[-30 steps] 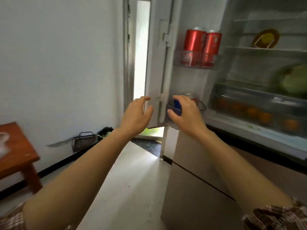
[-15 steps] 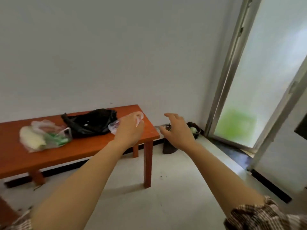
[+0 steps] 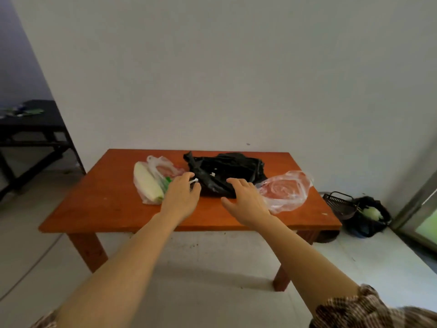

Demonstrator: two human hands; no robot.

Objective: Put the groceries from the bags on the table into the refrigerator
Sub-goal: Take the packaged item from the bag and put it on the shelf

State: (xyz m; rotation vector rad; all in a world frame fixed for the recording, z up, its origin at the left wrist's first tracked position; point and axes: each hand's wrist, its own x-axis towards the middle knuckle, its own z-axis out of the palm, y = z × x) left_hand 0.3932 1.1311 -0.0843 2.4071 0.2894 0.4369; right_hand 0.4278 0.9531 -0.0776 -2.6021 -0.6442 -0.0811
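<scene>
On the low orange wooden table [image 3: 99, 209] lie three bags. A clear bag [image 3: 151, 178] at the left holds a long pale vegetable and something green. A crumpled black bag [image 3: 227, 169] sits in the middle. A clear, flattened bag [image 3: 286, 190] lies at the right. My left hand [image 3: 181, 196] hovers between the left clear bag and the black bag, fingers relaxed, holding nothing. My right hand [image 3: 246, 200] reaches over the black bag's near edge, fingers spread and empty. The refrigerator is out of view.
A dark wire basket [image 3: 339, 204] and a black bag with pale items [image 3: 369, 216] sit on the floor right of the table. A black table [image 3: 30, 129] stands at the far left. A door frame [image 3: 416, 204] is at the right edge.
My view has swung from the open refrigerator to the table. My right hand let go of the blue item at the fridge door. Both hands now reach over the bags.
</scene>
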